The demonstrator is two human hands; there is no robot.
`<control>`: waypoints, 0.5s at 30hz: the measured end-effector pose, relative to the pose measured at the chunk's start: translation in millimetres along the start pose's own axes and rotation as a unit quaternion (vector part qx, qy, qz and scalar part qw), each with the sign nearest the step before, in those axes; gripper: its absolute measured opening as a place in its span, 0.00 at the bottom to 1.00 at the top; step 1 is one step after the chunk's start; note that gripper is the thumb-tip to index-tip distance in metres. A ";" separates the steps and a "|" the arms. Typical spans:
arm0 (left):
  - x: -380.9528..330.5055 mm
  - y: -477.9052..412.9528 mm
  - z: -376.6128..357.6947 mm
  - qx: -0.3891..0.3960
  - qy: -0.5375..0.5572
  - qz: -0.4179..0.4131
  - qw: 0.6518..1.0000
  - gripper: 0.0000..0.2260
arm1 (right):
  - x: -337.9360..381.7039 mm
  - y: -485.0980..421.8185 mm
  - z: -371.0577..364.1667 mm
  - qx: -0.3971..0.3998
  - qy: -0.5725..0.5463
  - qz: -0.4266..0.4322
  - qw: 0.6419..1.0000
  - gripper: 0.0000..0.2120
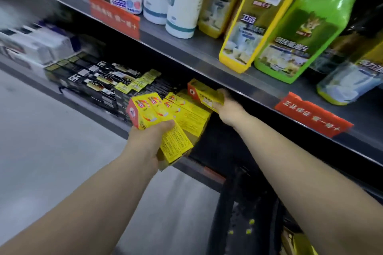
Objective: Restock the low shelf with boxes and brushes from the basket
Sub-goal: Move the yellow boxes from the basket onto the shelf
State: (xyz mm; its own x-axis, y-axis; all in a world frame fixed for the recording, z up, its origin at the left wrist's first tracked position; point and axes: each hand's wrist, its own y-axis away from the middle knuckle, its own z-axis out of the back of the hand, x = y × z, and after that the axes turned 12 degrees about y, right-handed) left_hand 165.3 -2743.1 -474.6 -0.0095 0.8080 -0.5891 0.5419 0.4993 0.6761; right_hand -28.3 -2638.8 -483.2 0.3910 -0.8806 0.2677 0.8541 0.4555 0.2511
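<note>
The right hand (227, 107), the nearer one to the low shelf (97, 113), gripped a single yellow box (204, 93) by its right end, long axis pointing far-left over the shelved row (193, 117), while the left hand (148, 141) clutched a fanned bundle of boxes (165, 124) just left of it.

left hand (145, 141), right hand (228, 107), fingers (165, 125) curled

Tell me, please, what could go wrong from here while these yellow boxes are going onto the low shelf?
1. The left hand grips a fanned bundle of yellow boxes all at once; one could slip out and drop.
2. The right hand holds a single yellow box close under the upper shelf edge; box or knuckles may knock against it.
</note>
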 end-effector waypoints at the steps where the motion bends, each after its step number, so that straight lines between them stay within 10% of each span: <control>1: -1.1 -5.0 1.5 -0.010 0.011 0.003 1.000 0.24 | 1.4 -10.7 -5.5 0.008 -0.006 0.001 1.000 0.24; 12: -7.6 -35.2 -0.9 -0.017 0.028 0.000 0.999 0.24 | 4.9 -49.7 -51.5 0.104 -0.141 0.030 0.984 0.19; 15: -6.7 -38.0 -2.7 -0.015 0.024 0.009 1.000 0.23 | 5.7 -47.6 -44.3 0.104 0.005 0.024 0.994 0.23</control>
State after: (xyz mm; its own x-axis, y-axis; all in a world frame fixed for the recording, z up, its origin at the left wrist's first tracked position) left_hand 142.4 -2766.6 -495.2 -0.0406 0.8302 -0.5559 0.5172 0.4935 0.6992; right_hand -51.5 -2671.3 -534.9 0.4336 -0.8583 0.2745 0.7451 0.5128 0.4265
